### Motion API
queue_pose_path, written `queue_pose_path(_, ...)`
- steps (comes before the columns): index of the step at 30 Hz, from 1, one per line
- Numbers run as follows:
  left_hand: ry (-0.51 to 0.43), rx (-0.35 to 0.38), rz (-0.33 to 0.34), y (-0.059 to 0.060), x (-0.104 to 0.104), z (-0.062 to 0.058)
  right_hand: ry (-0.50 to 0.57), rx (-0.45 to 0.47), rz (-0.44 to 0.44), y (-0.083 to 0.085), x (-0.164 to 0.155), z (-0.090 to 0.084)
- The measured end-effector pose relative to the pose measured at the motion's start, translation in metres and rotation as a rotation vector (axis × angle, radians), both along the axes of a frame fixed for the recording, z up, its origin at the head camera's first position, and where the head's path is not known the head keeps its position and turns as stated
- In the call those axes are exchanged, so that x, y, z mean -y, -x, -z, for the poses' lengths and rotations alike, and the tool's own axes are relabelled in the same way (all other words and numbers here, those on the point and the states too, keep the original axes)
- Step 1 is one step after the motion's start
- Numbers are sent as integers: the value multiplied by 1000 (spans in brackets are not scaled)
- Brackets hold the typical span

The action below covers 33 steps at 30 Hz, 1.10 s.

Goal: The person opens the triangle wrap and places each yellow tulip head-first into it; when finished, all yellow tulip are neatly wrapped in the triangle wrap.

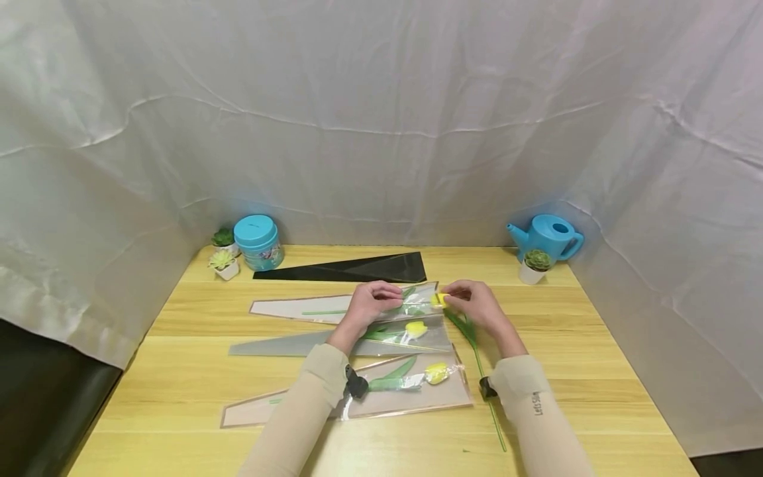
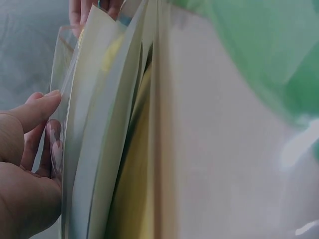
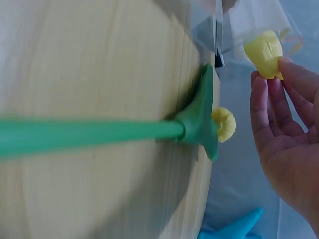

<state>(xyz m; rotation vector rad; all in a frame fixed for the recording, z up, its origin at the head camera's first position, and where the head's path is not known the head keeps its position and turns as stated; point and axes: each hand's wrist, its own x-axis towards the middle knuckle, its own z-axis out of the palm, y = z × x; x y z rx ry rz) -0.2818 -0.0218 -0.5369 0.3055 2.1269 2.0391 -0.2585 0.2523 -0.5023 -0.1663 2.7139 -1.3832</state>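
My right hand [image 1: 473,306] pinches a yellow tulip head [image 3: 264,54] between thumb and fingertips, right at the wide end of the farthest light flower sleeve [image 1: 324,306]. Thumb and fingers of my left hand [image 1: 374,305] pinch the clear film of that same sleeve; in the left wrist view some fingers show through it. A green stem and leaves lie inside. Under my right wrist lies a loose tulip [image 1: 479,361]; its yellow bloom [image 3: 225,124] shows past the leaf in the right wrist view. Nearer are a grey sleeve [image 1: 268,346] and a pinkish sleeve [image 1: 250,412], each with a yellow tulip inside.
Behind the sleeves lies a black sleeve [image 1: 357,268]. At the back left stand a blue lidded jar [image 1: 257,242] and small potted succulents [image 1: 224,264]. A blue watering can [image 1: 548,237] and another potted succulent [image 1: 534,266] stand back right. Grey curtains [image 1: 381,165] surround the wooden table [image 1: 596,411].
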Motion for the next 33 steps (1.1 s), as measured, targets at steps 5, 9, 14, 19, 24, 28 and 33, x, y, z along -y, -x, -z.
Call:
queue_pose_path(5,-10,-2,9,0,-1,-2,16,4,8,1,6,0)
queue_pose_path(9,-17,2,2,-1,-1,-2,18,11,20,3,10,1)
queue_pose_path(14,-20,-2,-8,-1,0,0,19,30,38,5,12,4)
queue_pose_path(19,-17,2,-1,-1,0,1,31,37,28,6,13,6)
queue_pose_path(24,-29,0,1,-1,0,1,58,52,14,6,12,5)
queue_pose_path(28,-36,-3,6,-1,-1,1,73,53,-8,7,13,5)
queue_pose_path(33,-40,5,11,-1,-2,2,91,46,-22,7,14,5)
